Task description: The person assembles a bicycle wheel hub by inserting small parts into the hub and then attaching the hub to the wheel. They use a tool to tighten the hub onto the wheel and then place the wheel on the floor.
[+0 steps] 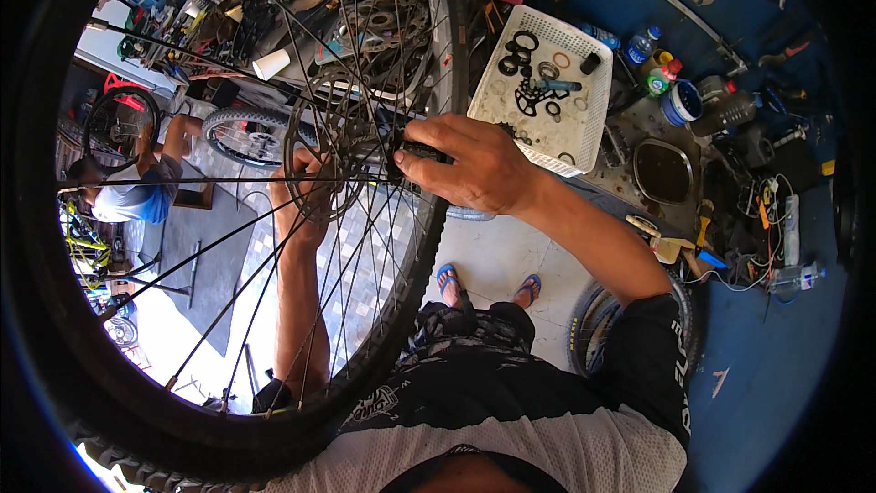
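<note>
A spoked bicycle wheel with a black tire [447, 27] fills the left and upper part of the head view. Its brake rotor [327, 212] surrounds the hub [365, 157]. My right hand [470, 160] is closed on a dark part at the hub, thumb and fingers curled over it. My left hand [301, 201] reaches up behind the spokes and rotor to the hub, fingers curled and partly hidden by the rotor.
A white perforated tray [589, 128] with rings and small parts sits on a cluttered bench [630, 183] beside bottles [684, 102]. A person [137, 196] works at far left near another wheel [242, 132]. Tires [589, 338] stand at lower right.
</note>
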{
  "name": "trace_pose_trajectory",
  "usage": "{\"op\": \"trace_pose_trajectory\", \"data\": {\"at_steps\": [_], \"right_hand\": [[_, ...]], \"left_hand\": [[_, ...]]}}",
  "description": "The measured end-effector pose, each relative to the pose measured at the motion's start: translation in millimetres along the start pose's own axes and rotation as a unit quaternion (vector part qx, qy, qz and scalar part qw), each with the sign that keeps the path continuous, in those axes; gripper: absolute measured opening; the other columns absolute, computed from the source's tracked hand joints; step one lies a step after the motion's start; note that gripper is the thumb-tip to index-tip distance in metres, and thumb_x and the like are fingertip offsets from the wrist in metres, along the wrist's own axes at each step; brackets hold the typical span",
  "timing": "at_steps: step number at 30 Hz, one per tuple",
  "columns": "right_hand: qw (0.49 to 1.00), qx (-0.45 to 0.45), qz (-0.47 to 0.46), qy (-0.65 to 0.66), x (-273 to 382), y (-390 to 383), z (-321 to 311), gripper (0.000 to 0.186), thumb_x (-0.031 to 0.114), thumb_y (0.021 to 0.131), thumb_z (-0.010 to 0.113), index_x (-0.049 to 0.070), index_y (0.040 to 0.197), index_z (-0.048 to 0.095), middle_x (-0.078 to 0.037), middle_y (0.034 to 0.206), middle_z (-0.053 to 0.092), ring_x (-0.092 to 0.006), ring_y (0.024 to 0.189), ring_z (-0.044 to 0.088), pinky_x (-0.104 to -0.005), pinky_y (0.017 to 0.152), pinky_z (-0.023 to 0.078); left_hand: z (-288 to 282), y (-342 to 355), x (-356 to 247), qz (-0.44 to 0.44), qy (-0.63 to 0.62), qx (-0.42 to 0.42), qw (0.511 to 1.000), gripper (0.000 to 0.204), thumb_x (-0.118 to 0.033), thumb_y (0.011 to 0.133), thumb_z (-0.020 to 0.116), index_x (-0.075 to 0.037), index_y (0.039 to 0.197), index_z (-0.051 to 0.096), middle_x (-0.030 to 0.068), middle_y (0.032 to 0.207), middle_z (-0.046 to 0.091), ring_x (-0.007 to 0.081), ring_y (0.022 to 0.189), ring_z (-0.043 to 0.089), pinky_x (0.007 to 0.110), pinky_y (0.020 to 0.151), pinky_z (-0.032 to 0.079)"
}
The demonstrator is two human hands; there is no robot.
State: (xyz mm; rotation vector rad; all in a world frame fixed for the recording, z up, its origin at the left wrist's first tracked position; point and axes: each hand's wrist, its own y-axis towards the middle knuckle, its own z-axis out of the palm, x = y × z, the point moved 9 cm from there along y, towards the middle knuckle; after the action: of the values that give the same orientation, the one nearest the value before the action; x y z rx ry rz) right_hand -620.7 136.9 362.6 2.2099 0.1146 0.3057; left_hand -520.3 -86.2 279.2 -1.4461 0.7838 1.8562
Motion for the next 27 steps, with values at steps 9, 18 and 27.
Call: {"op": "trace_pose_trajectory", "data": {"at_steps": [9,18,27], "right_hand": [[0.999,0.03,-0.011,0.001,0,-4,2,0.026,0.016,0.09,0.071,0.02,0.116,0.072,-0.007,0.119,0.063,-0.0251,0.101,0.067,-0.0349,0.075,0.06],[0.99,0.043,-0.094,-0.098,3,-1,-4,0.031,0.021,0.089,0.073,0.031,0.118,0.07,-0.006,0.102,0.061,-0.0197,0.082,0.063,-0.0305,0.058,0.055],[0.996,0.076,-0.027,0.034,-1,2,-8,0.032,0.027,0.092,0.076,0.026,0.124,0.071,-0.007,0.098,0.063,-0.0235,0.08,0.063,-0.0347,0.06,0.056]], "left_hand": [[2,-1,0,-0.001,-0.006,-0.003,1.0,0.022,-0.007,0.099,0.071,-0.005,0.08,0.059,0.0011,0.075,0.06,0.0091,0.064,0.051,0.027,0.059,0.041],[-2,1,4,0.011,-0.032,0.05,0.998,0.007,-0.006,0.099,0.07,-0.006,0.094,0.065,0.0001,0.085,0.064,0.0096,0.071,0.059,0.026,0.061,0.044],[-1,-1,2,0.008,0.003,0.011,1.0,0.024,-0.015,0.099,0.072,-0.007,0.08,0.06,-0.0039,0.071,0.057,0.005,0.06,0.046,0.023,0.055,0.034]]}}
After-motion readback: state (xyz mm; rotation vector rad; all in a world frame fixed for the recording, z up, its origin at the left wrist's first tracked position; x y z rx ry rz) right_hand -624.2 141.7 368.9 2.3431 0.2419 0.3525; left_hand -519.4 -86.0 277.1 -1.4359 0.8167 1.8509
